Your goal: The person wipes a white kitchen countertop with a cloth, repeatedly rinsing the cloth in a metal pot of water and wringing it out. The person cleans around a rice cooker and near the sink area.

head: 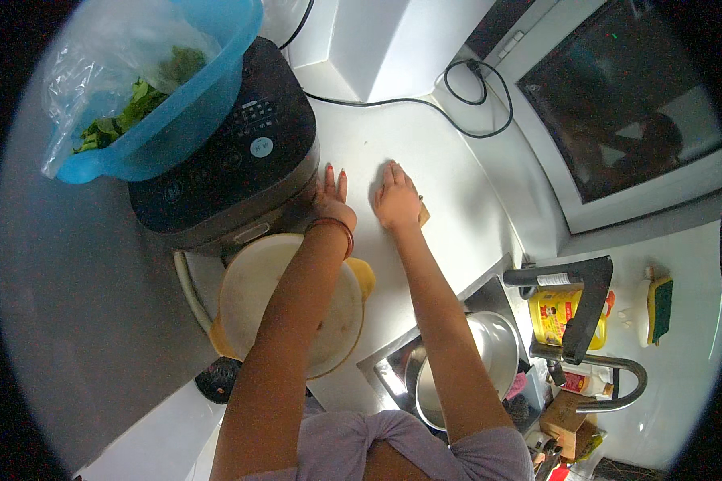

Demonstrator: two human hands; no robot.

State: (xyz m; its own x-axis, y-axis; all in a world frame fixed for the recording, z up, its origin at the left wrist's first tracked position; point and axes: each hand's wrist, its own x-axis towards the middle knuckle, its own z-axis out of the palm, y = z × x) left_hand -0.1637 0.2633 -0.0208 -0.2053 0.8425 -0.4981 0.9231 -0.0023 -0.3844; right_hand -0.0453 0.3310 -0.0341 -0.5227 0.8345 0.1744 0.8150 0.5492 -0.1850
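My right hand [395, 198] lies palm down on the white countertop [367, 135], over a small tan cloth or sponge [423, 215] whose edge shows at its right side. My left hand [335, 201], with a reddish bangle at the wrist, rests against the side of a dark countertop appliance [277, 114], its fingers apart. It seems to hold nothing, though the thumb side is partly hidden. A light blue plastic basin [174, 129] with leafy greens [138, 108] and a clear plastic bag [84, 78] stands on the appliance. Under my left forearm is a round, pale pot [253, 288] with yellow handles.
A black cable [397, 101] runs along the back of the counter by the window [626, 120]. At the lower right, a metal pot [499, 343] stands in the sink, beside a faucet [641, 376], a yellow bottle [553, 318] and a sponge [660, 309].
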